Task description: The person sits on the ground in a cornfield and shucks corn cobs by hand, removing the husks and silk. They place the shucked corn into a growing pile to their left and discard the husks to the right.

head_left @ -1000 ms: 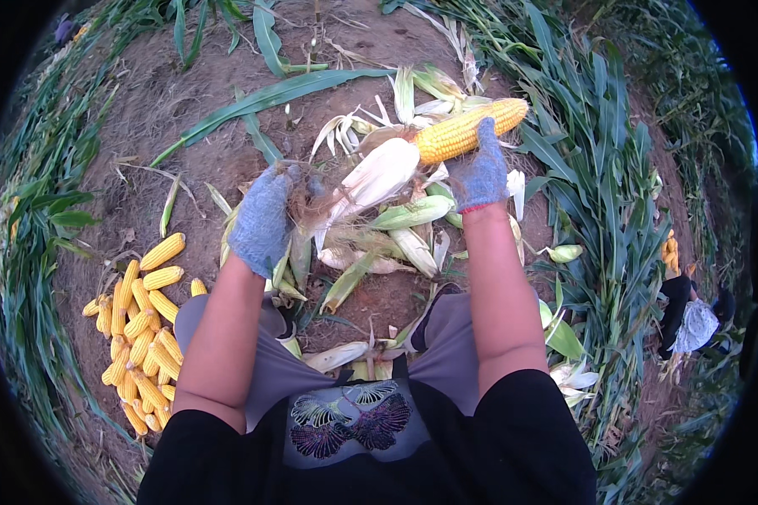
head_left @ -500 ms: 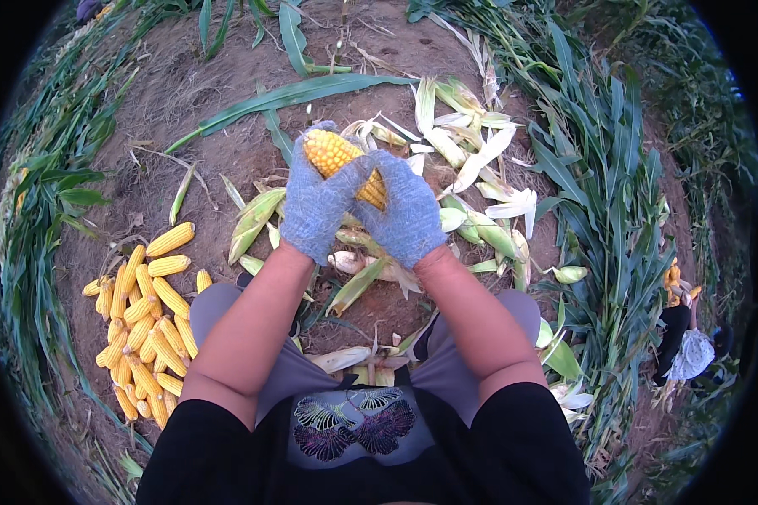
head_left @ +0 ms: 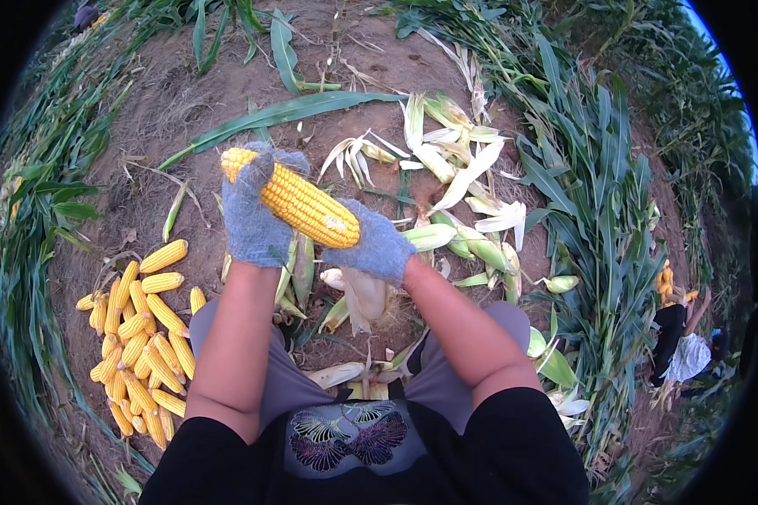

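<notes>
A husked yellow corn cob [head_left: 299, 200] is held in the air in front of me, tilted from upper left to lower right. My left hand [head_left: 253, 215], in a blue-grey knit glove, grips its upper left end. My right hand [head_left: 377, 246], gloved the same way, grips its lower right end, and a pale husk [head_left: 364, 296] hangs below that hand. Both forearms are bare.
A pile of several husked yellow cobs [head_left: 139, 337] lies on the soil at my left. Loose green and pale husks [head_left: 455, 181] litter the ground ahead and to the right. Cut corn stalks [head_left: 598, 185] lie along the right. Another person [head_left: 682, 345] crouches far right.
The cob went from my right hand alone to both hands, and moved left and nearer. The husk that my left hand pulled a second ago is off it.
</notes>
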A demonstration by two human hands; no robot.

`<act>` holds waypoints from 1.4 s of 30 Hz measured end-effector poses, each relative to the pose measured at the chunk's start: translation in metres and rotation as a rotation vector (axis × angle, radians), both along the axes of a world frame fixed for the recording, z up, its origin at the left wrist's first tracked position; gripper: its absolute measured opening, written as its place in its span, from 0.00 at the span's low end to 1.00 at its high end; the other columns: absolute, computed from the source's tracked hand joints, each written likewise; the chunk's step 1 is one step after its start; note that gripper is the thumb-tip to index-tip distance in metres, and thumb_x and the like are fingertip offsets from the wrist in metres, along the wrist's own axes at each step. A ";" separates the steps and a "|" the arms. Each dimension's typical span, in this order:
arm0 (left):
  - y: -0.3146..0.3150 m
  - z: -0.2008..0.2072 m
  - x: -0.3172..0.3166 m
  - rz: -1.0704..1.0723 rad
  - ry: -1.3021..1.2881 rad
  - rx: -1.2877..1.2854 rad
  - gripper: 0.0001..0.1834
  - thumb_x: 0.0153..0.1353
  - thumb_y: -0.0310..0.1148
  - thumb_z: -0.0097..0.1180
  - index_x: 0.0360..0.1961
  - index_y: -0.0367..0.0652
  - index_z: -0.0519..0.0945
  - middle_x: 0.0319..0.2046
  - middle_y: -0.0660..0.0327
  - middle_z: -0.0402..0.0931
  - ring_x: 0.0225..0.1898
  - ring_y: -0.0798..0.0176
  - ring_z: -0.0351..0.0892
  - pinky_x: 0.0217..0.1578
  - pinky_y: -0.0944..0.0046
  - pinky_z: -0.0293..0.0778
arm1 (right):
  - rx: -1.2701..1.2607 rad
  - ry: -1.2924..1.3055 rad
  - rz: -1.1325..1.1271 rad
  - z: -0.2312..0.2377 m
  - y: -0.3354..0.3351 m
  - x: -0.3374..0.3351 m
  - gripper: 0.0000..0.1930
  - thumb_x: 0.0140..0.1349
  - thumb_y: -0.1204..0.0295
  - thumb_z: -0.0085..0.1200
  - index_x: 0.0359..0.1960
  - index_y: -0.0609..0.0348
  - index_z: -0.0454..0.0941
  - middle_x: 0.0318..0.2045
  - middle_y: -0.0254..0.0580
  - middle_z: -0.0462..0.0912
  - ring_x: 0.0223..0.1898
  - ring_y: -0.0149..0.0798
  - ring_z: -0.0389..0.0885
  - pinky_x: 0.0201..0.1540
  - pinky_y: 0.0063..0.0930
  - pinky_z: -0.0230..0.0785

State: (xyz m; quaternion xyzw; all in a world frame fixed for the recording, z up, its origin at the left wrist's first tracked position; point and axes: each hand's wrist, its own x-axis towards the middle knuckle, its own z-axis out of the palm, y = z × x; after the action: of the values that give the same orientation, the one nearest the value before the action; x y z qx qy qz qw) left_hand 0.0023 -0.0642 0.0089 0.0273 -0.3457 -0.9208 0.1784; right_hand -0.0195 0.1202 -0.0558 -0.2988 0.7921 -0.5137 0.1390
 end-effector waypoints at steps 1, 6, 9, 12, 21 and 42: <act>-0.001 0.000 -0.001 -0.010 0.037 -0.001 0.13 0.60 0.32 0.62 0.44 0.43 0.74 0.34 0.52 0.81 0.38 0.53 0.84 0.43 0.54 0.80 | 0.014 -0.006 -0.024 0.002 0.000 0.003 0.35 0.50 0.59 0.74 0.57 0.61 0.71 0.51 0.49 0.82 0.54 0.43 0.81 0.55 0.34 0.73; 0.002 -0.002 0.005 0.013 0.090 -0.023 0.13 0.61 0.31 0.61 0.45 0.41 0.74 0.33 0.54 0.80 0.37 0.54 0.84 0.41 0.56 0.81 | 0.082 0.061 -0.053 -0.005 -0.008 0.012 0.29 0.52 0.58 0.71 0.50 0.60 0.74 0.46 0.48 0.83 0.49 0.46 0.83 0.51 0.36 0.75; 0.007 0.002 0.009 0.072 0.115 -0.182 0.12 0.61 0.29 0.60 0.44 0.40 0.73 0.33 0.55 0.79 0.36 0.55 0.84 0.39 0.58 0.81 | 0.135 0.141 -0.031 -0.014 -0.011 0.009 0.28 0.53 0.57 0.70 0.50 0.59 0.75 0.44 0.47 0.82 0.47 0.48 0.83 0.50 0.37 0.75; 0.014 0.007 0.014 0.154 0.105 -0.308 0.11 0.61 0.26 0.58 0.44 0.38 0.73 0.33 0.56 0.79 0.35 0.58 0.83 0.37 0.61 0.80 | 0.104 0.136 -0.039 -0.023 -0.013 0.010 0.27 0.54 0.58 0.69 0.50 0.58 0.76 0.44 0.46 0.82 0.48 0.48 0.82 0.52 0.37 0.74; 0.049 0.004 0.041 0.261 0.447 -1.291 0.27 0.46 0.33 0.74 0.47 0.41 0.74 0.37 0.62 0.79 0.41 0.64 0.81 0.47 0.62 0.76 | 0.379 0.256 -0.020 -0.044 -0.015 0.004 0.20 0.60 0.61 0.58 0.51 0.57 0.74 0.44 0.54 0.82 0.47 0.55 0.82 0.51 0.42 0.74; -0.031 -0.008 -0.001 -0.104 -0.077 0.212 0.32 0.67 0.63 0.45 0.39 0.39 0.73 0.29 0.52 0.75 0.33 0.49 0.79 0.37 0.49 0.81 | 0.194 0.299 -0.439 0.022 0.049 -0.040 0.29 0.60 0.62 0.63 0.61 0.57 0.71 0.58 0.48 0.74 0.62 0.44 0.71 0.67 0.44 0.58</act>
State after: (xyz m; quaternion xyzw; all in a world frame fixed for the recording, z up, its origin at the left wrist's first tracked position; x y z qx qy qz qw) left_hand 0.0017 -0.0948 0.0011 0.0635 -0.2537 -0.9585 0.1133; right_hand -0.0597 0.1691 -0.0342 -0.1779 0.8951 -0.4034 -0.0660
